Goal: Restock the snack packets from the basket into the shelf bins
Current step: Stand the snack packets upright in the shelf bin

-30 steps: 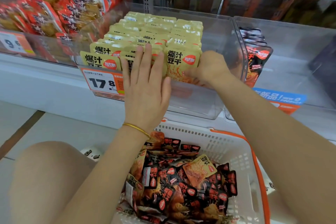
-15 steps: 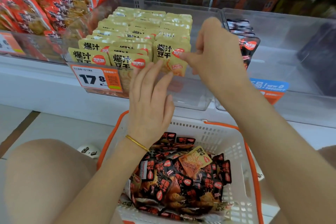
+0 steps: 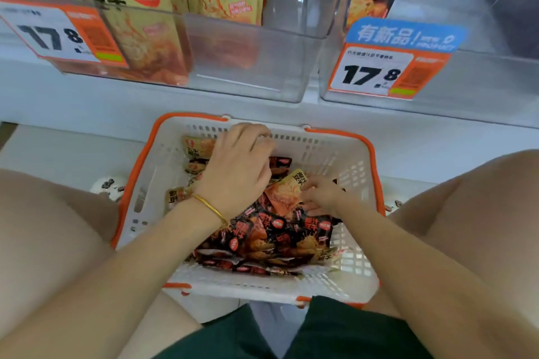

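Yellow packet (image 3: 284,194) lay in the basket (image 3: 320,151) atop dark packets (image 3: 262,239), long axis toward 1 o'clock, at 9 o'clock of the nearer right hand (image 3: 323,195), which pinched its edge. Left hand (image 3: 237,172) was curled, its grasp indeterminable.

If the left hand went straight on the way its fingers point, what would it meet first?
The left hand points away from the person, so first comes the far perforated wall of the white plastic basket, seemingly very close; depth unclear.
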Tool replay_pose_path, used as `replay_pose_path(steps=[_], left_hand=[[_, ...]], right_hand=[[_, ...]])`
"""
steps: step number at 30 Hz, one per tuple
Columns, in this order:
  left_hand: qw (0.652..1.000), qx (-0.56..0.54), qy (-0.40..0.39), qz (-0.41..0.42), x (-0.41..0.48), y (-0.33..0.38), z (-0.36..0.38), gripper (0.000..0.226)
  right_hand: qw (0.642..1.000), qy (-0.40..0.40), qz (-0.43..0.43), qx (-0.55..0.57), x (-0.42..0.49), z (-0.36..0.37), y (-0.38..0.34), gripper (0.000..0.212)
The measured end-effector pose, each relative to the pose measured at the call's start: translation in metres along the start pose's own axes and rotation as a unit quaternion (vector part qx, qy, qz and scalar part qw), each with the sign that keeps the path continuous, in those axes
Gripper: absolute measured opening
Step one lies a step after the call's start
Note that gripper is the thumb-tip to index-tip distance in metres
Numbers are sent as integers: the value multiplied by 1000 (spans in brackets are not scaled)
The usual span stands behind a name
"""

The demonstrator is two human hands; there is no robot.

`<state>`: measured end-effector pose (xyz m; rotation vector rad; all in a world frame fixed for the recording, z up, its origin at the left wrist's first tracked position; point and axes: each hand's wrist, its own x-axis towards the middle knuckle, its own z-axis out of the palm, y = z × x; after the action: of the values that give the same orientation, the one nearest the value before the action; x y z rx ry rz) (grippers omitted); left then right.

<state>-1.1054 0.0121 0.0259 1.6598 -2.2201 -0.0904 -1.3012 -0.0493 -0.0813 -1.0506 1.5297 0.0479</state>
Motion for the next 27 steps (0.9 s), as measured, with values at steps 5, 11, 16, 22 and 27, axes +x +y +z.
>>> replay_pose_path(steps=[5,11,16,22,27], left_hand=[[998,-19,-54,-41,2,-8,12,32],[995,-23,-76,-59,1,-14,17,30],[994,-31,-70,-72,5,-17,22,34],[975,-88,-135,-151,9,-16,29,34],[909,-263,-174,-272,16,1,12,53]], right_hand=[[968,-38,105,227,29,33,29,48],[937,-4,88,337,41,40,26,47],[919,92,-5,382,35,37,20,33],[954,150,-122,227,2,8,4,7],[945,11,-222,238,-65,-1,-31,13]])
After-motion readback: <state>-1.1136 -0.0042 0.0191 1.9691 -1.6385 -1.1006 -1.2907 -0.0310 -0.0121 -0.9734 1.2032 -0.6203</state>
